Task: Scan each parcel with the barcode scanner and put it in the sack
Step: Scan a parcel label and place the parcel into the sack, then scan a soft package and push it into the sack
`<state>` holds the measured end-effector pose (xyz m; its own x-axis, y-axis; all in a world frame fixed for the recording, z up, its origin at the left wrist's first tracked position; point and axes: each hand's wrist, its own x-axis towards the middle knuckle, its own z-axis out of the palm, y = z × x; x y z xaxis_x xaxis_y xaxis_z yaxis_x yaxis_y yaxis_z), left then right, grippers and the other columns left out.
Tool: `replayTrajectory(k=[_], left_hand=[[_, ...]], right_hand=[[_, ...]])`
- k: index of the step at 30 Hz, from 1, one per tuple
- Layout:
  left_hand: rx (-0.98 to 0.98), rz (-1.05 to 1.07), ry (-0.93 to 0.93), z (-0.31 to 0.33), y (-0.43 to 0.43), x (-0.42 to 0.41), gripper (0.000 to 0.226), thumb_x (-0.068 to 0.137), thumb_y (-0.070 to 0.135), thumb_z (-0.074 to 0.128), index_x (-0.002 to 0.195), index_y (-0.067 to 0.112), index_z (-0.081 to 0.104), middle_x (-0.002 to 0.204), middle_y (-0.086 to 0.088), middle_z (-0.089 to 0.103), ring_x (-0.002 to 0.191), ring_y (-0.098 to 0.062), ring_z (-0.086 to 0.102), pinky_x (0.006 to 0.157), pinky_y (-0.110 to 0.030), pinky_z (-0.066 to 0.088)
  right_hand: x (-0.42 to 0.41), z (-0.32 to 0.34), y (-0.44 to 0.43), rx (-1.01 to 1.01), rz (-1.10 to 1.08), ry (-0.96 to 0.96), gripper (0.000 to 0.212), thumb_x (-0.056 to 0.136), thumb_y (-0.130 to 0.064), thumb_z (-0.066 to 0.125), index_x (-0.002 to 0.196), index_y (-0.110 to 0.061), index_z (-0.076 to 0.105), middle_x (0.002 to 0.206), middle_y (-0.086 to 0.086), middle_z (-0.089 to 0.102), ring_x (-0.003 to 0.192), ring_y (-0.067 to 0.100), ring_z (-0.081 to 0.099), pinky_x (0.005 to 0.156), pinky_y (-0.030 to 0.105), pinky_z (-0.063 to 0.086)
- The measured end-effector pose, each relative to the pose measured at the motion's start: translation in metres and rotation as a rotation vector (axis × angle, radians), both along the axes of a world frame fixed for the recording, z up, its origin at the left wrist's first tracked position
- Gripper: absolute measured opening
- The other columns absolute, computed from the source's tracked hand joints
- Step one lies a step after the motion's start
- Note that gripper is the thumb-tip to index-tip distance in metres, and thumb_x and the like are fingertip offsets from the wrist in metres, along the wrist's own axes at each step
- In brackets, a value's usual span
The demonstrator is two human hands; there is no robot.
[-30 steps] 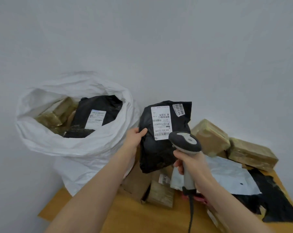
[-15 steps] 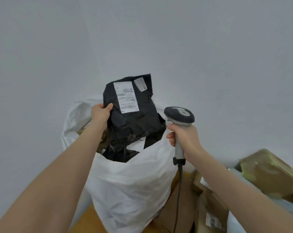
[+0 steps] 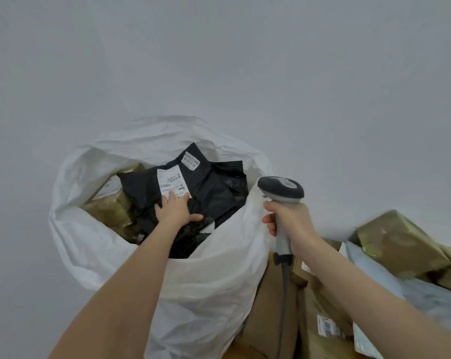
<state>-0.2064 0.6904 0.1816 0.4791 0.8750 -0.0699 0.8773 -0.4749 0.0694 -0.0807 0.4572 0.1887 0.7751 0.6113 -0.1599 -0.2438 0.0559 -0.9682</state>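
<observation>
The black parcel point(image 3: 214, 187) lies inside the white sack point(image 3: 214, 268), with the left hand point(image 3: 174, 209) laid flat and open on it. At the sack's three o'clock the right hand point(image 3: 291, 221) grips the scanner point(image 3: 280, 189) by its handle. Brown boxes point(image 3: 398, 242) are piled at four o'clock.

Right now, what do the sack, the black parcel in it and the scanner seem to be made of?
The sack looks like thin white plastic, perhaps woven: matt, crumpled, slightly translucent. The black parcel looks like plastic film: wrinkled, faintly glossy, with paper labels. The scanner looks like hard moulded plastic: smooth, dark grey head, lighter handle.
</observation>
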Motion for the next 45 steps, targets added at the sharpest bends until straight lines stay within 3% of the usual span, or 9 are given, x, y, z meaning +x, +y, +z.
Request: replayTrajectory(k=[5,13,20,25,29,32,35,37,45], left_hand=[[0.070,-0.023,-0.153,0.026,-0.021,0.034,0.068,0.082,0.053,0.067,0.136,0.017,0.044,0.143,-0.013,0.037,0.133,-0.032,0.035,0.103,-0.050,0.038],[0.289,-0.463,-0.525,0.029,-0.156,0.157,0.045,0.091,0.025,0.056,0.134,0.018,0.049,0.139,-0.007,0.043,0.129,-0.025,0.039,0.090,-0.037,0.042],[-0.119,-0.841,-0.141,-0.091,-0.294,0.224,0.073,0.082,0.047,0.068,0.142,0.016,0.039,0.143,-0.007,0.039,0.132,-0.026,0.037,0.103,-0.041,0.040],[-0.283,-1.022,0.183,-0.206,-0.393,0.235,0.112,0.073,0.058,0.073,0.154,0.017,0.006,0.159,-0.010,0.014,0.145,-0.030,0.016,0.116,-0.046,0.021],[-0.262,-0.985,0.160,-0.247,-0.432,0.247,0.102,0.077,0.058,0.068,0.152,0.017,0.012,0.152,-0.012,0.027,0.138,-0.032,0.031,0.110,-0.046,0.033],[-0.244,-0.974,0.068,-0.249,-0.434,0.254,0.071,0.085,0.048,0.063,0.143,0.018,0.037,0.135,-0.009,0.052,0.119,-0.031,0.053,0.091,-0.041,0.048],[-0.290,-0.884,-0.115,-0.232,-0.415,0.263,0.026,0.094,0.034,0.055,0.107,0.014,0.063,0.099,-0.010,0.068,0.094,-0.031,0.062,0.069,-0.036,0.048],[-0.413,-0.747,-0.215,-0.212,-0.399,0.270,0.020,0.096,0.028,0.054,0.084,0.014,0.060,0.078,-0.005,0.062,0.083,-0.029,0.060,0.058,-0.033,0.038],[-0.594,-0.399,-0.750,-0.078,-0.307,0.271,0.011,0.096,0.012,0.056,0.087,0.014,0.063,0.081,-0.004,0.061,0.073,-0.013,0.055,0.058,-0.013,0.043]], right_hand=[[0.013,-0.019,-0.037,-0.023,-0.054,0.068,0.008,0.087,-0.011,0.067,0.090,-0.004,0.064,0.057,0.009,0.064,0.042,0.014,0.052,0.045,0.027,0.046],[0.044,-0.059,-0.119,-0.008,-0.186,0.200,0.009,0.088,-0.008,0.065,0.082,-0.003,0.060,0.054,0.010,0.057,0.042,0.016,0.048,0.046,0.026,0.044],[0.104,-0.104,-0.218,-0.038,-0.388,0.337,0.006,0.090,-0.008,0.062,0.085,-0.006,0.059,0.049,0.008,0.056,0.036,0.012,0.045,0.040,0.022,0.040],[0.140,-0.133,-0.285,-0.079,-0.502,0.371,0.009,0.089,-0.007,0.064,0.082,-0.003,0.060,0.053,0.011,0.056,0.039,0.015,0.047,0.043,0.026,0.041],[0.156,-0.146,-0.320,-0.098,-0.531,0.341,0.013,0.089,-0.007,0.064,0.077,-0.003,0.061,0.047,0.008,0.057,0.036,0.014,0.047,0.039,0.023,0.041],[0.162,-0.149,-0.336,-0.089,-0.530,0.343,0.011,0.089,-0.007,0.065,0.080,-0.002,0.063,0.047,0.007,0.059,0.037,0.013,0.048,0.039,0.023,0.042],[0.165,-0.142,-0.342,-0.032,-0.498,0.352,0.007,0.090,-0.007,0.065,0.085,-0.003,0.063,0.049,0.007,0.060,0.038,0.012,0.050,0.040,0.022,0.044],[0.165,-0.133,-0.341,0.013,-0.453,0.337,0.006,0.090,-0.008,0.065,0.088,-0.002,0.065,0.052,0.008,0.061,0.040,0.012,0.051,0.042,0.024,0.045],[0.161,-0.093,-0.323,0.182,-0.457,0.207,0.008,0.087,-0.011,0.071,0.081,-0.006,0.066,0.060,0.006,0.064,0.043,0.013,0.053,0.045,0.024,0.046]])
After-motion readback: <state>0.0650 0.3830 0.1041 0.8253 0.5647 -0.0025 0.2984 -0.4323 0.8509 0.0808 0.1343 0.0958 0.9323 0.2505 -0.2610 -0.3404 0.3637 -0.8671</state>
